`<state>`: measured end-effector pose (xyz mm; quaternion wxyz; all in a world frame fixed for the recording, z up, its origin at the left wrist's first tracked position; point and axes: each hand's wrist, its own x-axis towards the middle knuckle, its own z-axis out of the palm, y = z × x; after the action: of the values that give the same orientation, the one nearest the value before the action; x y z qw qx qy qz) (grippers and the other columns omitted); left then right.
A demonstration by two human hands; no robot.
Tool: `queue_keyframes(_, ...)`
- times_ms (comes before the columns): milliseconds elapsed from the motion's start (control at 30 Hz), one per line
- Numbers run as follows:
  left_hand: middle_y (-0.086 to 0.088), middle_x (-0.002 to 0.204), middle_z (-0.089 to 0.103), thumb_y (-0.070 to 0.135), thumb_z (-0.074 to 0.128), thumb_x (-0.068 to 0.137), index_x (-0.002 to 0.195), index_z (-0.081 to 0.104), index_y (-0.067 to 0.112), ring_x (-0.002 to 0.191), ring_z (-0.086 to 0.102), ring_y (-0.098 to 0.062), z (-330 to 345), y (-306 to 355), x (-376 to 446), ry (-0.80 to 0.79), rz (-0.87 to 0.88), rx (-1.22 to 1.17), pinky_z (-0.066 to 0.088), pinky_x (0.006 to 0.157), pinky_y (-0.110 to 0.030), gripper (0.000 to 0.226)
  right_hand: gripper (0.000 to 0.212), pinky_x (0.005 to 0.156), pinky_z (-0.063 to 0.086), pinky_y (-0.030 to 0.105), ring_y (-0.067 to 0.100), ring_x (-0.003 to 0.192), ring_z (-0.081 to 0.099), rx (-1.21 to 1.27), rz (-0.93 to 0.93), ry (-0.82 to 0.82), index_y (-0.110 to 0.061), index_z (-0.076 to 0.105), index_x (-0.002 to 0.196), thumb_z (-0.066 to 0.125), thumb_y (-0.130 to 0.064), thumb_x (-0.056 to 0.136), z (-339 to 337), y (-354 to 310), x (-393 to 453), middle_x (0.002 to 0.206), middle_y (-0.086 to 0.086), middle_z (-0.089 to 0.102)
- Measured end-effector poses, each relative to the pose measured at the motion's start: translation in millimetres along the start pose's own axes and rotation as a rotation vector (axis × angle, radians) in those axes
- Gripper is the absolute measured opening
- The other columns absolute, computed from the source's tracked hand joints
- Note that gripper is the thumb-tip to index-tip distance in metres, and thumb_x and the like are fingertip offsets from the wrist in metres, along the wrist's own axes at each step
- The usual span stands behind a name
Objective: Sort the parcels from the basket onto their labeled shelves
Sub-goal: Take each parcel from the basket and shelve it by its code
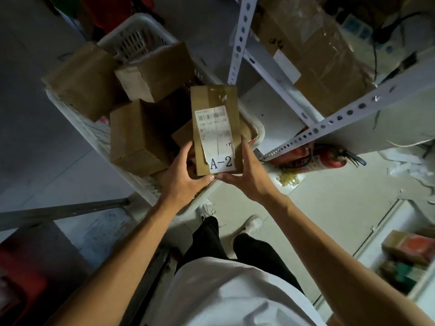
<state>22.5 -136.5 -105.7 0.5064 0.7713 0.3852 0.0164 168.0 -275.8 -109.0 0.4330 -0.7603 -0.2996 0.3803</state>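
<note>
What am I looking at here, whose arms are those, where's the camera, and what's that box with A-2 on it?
There is no machine here. A person wears a camera on the head, so the one picture looks down past their white shirt at their own arms and feet. Both hands hold up one brown parcel: the left hand curls round its left edge, the right hand round its right edge. The sticker on it reads A-2, presumably the shelf it belongs on. Below it stands a white basket with several more brown parcels inside. To the right is a metal shelf rack with a large taped box on it. A red fire extinguisher lies on the floor underneath.
</note>
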Motion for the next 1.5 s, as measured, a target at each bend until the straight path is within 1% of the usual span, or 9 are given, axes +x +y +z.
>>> queue_keyframes(267,0.005,0.154,0.036,0.032,0.079,0.075,0.156,0.020,0.026,0.133,0.033,-0.002,30.8,16.0,-45.8,-0.014,0.061,-0.035,0.035,0.085,0.002,0.101,0.121,0.093,0.056,0.045,0.021,0.125,0.055,-0.060,-0.022,0.068,-0.033,0.004,0.159,0.077,-0.067,0.069,-17.4,11.7,-57.8,0.144,-0.004,0.043)
queue_keyframes(500,0.014,0.149,0.037,0.023,0.078,0.076,0.157,0.018,0.018,0.128,0.035,0.021,78.1,37.4,-97.1,-0.077,0.155,-0.127,0.041,0.101,-0.009,0.101,0.114,0.099,0.051,0.050,0.022,0.130,0.053,0.026,-0.038,0.108,-0.044,0.010,0.156,0.082,-0.063,0.069,-42.9,39.6,-123.9,0.147,-0.009,0.044)
queue_keyframes(600,0.007,0.155,0.038,0.031,0.077,0.074,0.157,0.018,0.022,0.137,0.036,0.006,105.5,41.0,-129.8,-0.079,0.145,-0.112,0.038,0.104,-0.009,0.102,0.101,0.099,0.052,0.047,0.018,0.125,0.056,0.007,-0.069,0.110,-0.059,0.013,0.147,0.079,-0.062,0.071,-54.6,49.2,-164.4,0.141,-0.011,0.049)
queue_keyframes(700,0.010,0.151,0.039,0.009,0.080,0.078,0.156,0.022,0.019,0.128,0.036,0.021,138.7,47.9,-166.5,-0.079,0.193,-0.082,0.036,0.100,-0.002,0.098,0.106,0.097,0.054,0.043,0.014,0.124,0.055,0.013,-0.049,0.143,-0.048,0.015,0.153,0.082,-0.055,0.071,-65.1,66.9,-212.3,0.139,-0.011,0.050)
queue_keyframes(800,0.006,0.154,0.040,0.010,0.080,0.078,0.157,0.022,0.023,0.137,0.038,0.003,172.8,59.6,-192.7,-0.167,0.231,-0.079,0.042,0.110,-0.023,0.099,0.091,0.086,0.057,0.026,0.003,0.115,0.060,0.070,-0.029,0.219,-0.050,0.025,0.144,0.085,-0.031,0.077,-80.2,88.2,-264.9,0.127,-0.016,0.054)
queue_keyframes(1000,0.013,0.151,0.040,0.022,0.081,0.078,0.153,0.022,0.034,0.138,0.039,-0.003,252.7,115.1,-219.1,-0.445,0.425,-0.036,0.040,0.114,-0.038,0.096,0.087,0.078,0.052,0.011,-0.009,0.110,0.057,0.076,0.045,0.573,-0.053,0.022,0.137,0.083,-0.030,0.079,-126.8,112.5,-370.4,0.127,-0.022,0.050)
queue_keyframes(1167,0.028,0.140,0.041,0.022,0.083,0.078,0.157,0.020,0.025,0.122,0.037,0.025,329.9,177.6,-244.7,-0.738,0.652,0.050,0.035,0.101,-0.004,0.101,0.095,0.087,0.059,0.033,0.010,0.116,0.060,0.083,0.152,0.940,-0.040,0.025,0.146,0.079,-0.057,0.070,-157.8,130.6,-460.9,0.136,0.000,0.054)
queue_keyframes(1367,0.013,0.148,0.045,0.018,0.085,0.076,0.157,0.021,0.021,0.135,0.045,-0.005,424.2,238.7,-296.0,-1.150,0.879,0.115,0.045,0.109,-0.029,0.103,0.103,0.099,0.054,0.042,0.011,0.125,0.056,0.153,0.373,1.356,-0.039,0.020,0.153,0.083,-0.048,0.072,-162.6,150.2,-561.1,0.142,-0.009,0.052)
queue_keyframes(1500,0.006,0.150,0.046,0.022,0.084,0.075,0.156,0.022,0.031,0.132,0.050,-0.008,473.8,260.0,-325.6,-1.363,0.921,0.138,0.047,0.108,-0.039,0.103,0.088,0.092,0.053,0.017,0.002,0.118,0.058,0.227,0.471,1.549,-0.049,0.024,0.142,0.083,-0.034,0.077,-160.6,160.7,-601.1,0.138,-0.016,0.053)
